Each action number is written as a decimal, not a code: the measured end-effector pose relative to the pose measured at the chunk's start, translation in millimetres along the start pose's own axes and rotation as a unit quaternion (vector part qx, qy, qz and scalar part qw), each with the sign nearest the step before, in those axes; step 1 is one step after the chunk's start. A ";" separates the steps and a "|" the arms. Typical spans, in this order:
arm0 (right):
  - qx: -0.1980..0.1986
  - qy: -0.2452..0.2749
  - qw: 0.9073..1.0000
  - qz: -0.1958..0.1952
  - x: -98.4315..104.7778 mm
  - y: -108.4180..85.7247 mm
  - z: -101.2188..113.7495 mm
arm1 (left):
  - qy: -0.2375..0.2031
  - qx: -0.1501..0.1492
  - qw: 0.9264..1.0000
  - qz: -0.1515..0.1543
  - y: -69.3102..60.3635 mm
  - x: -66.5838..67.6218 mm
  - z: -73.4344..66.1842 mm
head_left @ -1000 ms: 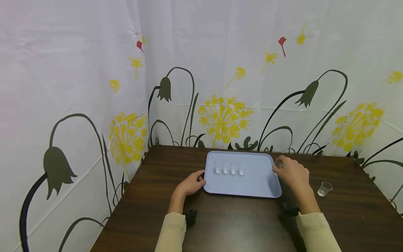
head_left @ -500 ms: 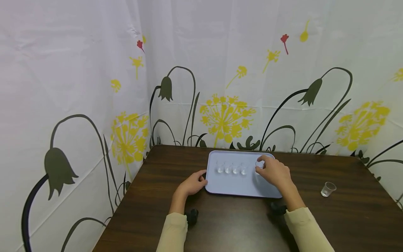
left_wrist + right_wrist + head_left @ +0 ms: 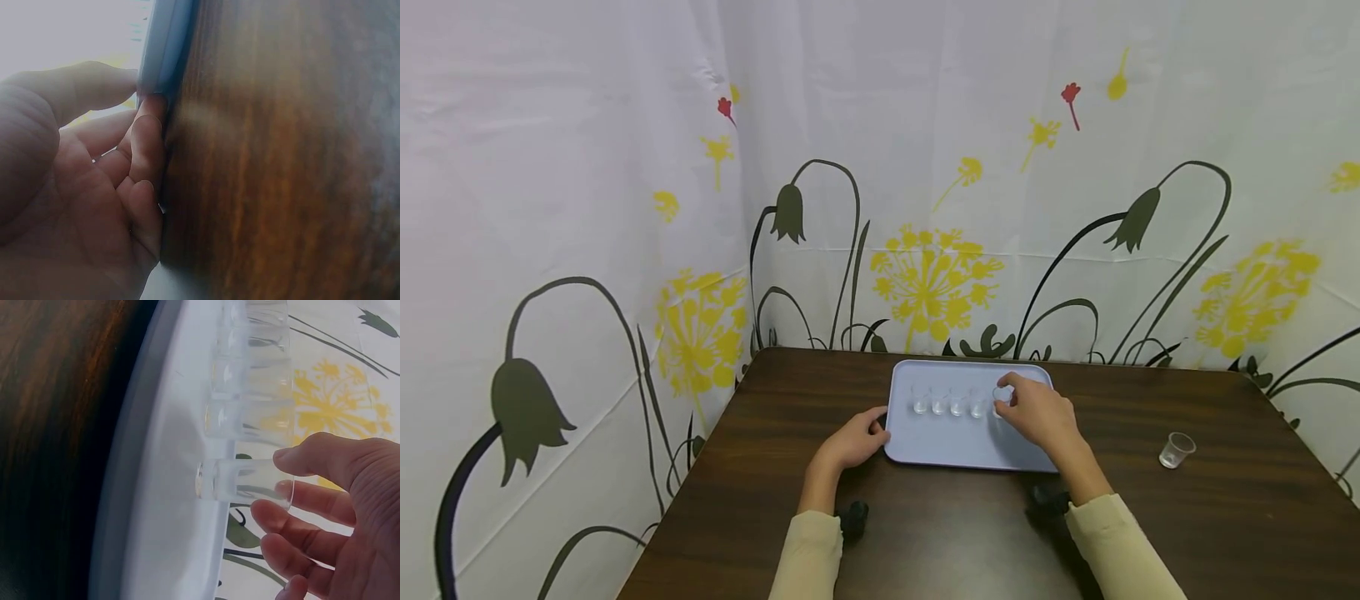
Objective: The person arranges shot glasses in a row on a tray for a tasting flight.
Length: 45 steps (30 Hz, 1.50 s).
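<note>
My right hand point(image 3: 1041, 414) pinches a small clear shot glass point(image 3: 244, 478) near its rim, between thumb and fingers. The glass is upright, low over or on the pale blue tray point(image 3: 940, 446); its base seems to meet the surface in the right wrist view. Beside it, with a narrow gap, several matching shot glasses point(image 3: 250, 419) stand in a close row. At the tray's left edge, my left hand point(image 3: 850, 440) grips the rim point(image 3: 164, 56), thumb on one side and curled fingers against the other.
One more shot glass point(image 3: 1177, 450) stands on the dark wooden table point(image 3: 955, 533), right of the tray. A white curtain point(image 3: 850, 108) printed with flowers hangs behind and to the left of the table. Each wrist wears a black camera point(image 3: 853, 520).
My right hand has carried the shot glass leftward from the tray's right edge to the right end of the row. The left hand has stayed on the tray's edge.
</note>
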State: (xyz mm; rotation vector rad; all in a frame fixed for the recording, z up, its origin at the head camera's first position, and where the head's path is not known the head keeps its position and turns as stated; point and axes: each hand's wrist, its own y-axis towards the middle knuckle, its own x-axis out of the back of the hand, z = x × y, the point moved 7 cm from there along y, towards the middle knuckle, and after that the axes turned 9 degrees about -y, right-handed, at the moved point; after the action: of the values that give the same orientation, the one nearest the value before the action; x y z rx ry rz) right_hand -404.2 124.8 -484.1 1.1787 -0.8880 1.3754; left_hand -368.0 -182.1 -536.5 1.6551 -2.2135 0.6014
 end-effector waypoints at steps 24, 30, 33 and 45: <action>-0.006 0.000 1.000 0.016 -1.1 -2.4 2.4 | -0.002 -0.005 1.000 -0.005 1.1 -2.0 1.4; -0.006 -0.002 0.999 0.034 1.2 -6.7 1.2 | -0.005 -0.006 1.000 -0.005 0.1 -0.5 0.7; -0.012 -0.004 0.999 0.043 5.2 -12.4 -1.5 | -0.005 -0.009 1.000 -0.004 0.0 -0.6 -0.1; -0.063 -0.006 0.997 0.051 28.1 -41.6 -39.2 | -0.006 -0.007 1.000 -0.005 1.8 -1.0 2.1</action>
State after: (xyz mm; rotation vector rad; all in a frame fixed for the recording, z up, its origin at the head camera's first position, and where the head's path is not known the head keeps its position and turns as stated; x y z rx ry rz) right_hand -368.6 175.7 -470.1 1.0584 -1.0412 1.3742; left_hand -369.5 -181.9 -539.1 1.6676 -2.2115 0.5738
